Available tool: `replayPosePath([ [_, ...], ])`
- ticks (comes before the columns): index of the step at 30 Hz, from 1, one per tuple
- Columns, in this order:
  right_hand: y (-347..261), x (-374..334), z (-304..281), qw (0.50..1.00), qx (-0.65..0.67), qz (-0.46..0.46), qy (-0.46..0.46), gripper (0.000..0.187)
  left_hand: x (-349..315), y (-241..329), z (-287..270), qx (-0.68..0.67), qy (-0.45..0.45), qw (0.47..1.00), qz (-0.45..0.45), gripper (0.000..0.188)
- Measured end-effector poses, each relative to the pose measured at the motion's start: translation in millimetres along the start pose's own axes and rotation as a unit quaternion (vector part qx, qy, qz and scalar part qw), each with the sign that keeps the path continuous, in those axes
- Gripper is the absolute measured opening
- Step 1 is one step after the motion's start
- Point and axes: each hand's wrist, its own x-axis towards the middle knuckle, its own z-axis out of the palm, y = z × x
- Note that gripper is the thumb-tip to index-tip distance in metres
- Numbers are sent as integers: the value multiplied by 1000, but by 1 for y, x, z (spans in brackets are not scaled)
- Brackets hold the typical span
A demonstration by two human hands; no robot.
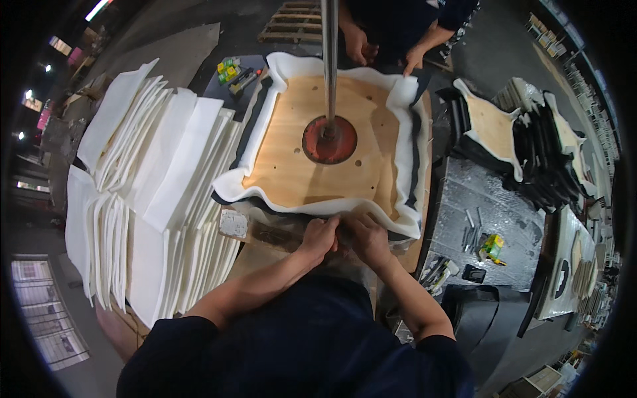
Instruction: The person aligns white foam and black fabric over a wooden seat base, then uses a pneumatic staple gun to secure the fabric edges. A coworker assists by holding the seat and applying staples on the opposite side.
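Note:
A plywood board [279, 142] lies in front of me with white foam padding [262, 132] curling up round its edges. Under the foam a dark cover [298, 216] shows along the rim. A round red disc [345, 147] on an upright metal rod [330, 73] rests on the board's middle. At the near edge my left hand [320, 239] is closed on the cover's edge. Close beside it, my right hand [366, 240] also grips that edge, slightly blurred; its fingertips are partly hidden. Across the board, another person's hand [416, 58] touches the far right foam corner, and their other hand [356, 44] is by the far edge.
Tall stacks of white foam sheets [174, 169] stand at the left. Right of me, a plastic-covered table [458, 199] bears small tools and a yellow-green box [492, 246]. Padded boards with dark covers [524, 142] are piled beyond it. A wooden pallet [292, 23] lies at the back.

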Motion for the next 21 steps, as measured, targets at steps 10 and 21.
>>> replayPosePath([
  [10,14,-3,-75,977,-156,64,-131,28,18,9,13,-113,-47,991,-59,44],
  [21,77,-69,-139,907,124,396,75,38,11,22,12,-85,-19,991,-106,44],
])
